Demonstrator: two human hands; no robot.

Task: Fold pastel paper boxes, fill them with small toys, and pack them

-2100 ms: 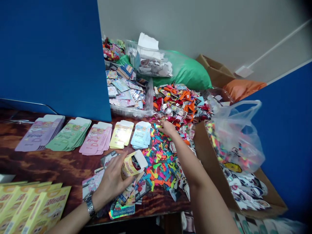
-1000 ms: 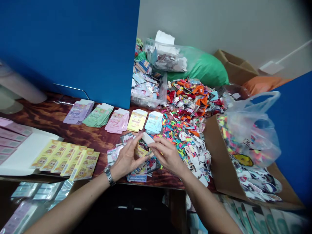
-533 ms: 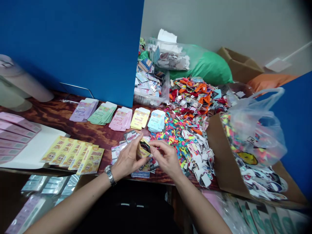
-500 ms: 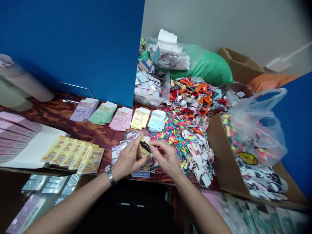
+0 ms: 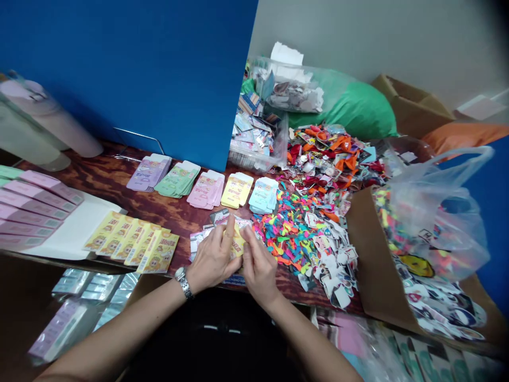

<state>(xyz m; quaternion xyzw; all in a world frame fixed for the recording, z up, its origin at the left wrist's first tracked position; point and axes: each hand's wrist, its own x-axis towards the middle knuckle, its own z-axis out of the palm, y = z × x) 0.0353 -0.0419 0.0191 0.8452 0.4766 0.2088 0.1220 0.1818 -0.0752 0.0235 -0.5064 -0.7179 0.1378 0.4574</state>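
Note:
A small yellow printed box [image 5: 237, 246] is between my two hands above the near edge of the table. My left hand [image 5: 212, 255], with a watch on the wrist, grips its left side, fingers along the back. My right hand [image 5: 258, 269] pinches its right edge, thumb raised near the top. My fingers partly hide the box, and I cannot see inside it. Under and behind my hands lie printed cards and packets [image 5: 219, 216]. Just beyond stand stacks of flat boxes: purple [image 5: 146, 174], green [image 5: 177, 179], pink [image 5: 205, 190], yellow [image 5: 237, 191] and blue [image 5: 263, 195].
Filled yellow boxes [image 5: 158, 253] overlap at left, beside pink boxes [image 5: 37, 204] on a white tray. Colourful small pieces [image 5: 280, 233] and white cutouts [image 5: 332, 265] heap at right. A cardboard box [image 5: 371, 265] bounds the right side; a blue partition [image 5: 159, 69] stands behind.
The yellow box's opening with dark contents showed earlier; now its yellow face shows. My right hand has closed in toward my left, its fingers more curled. The whole view has shifted slightly.

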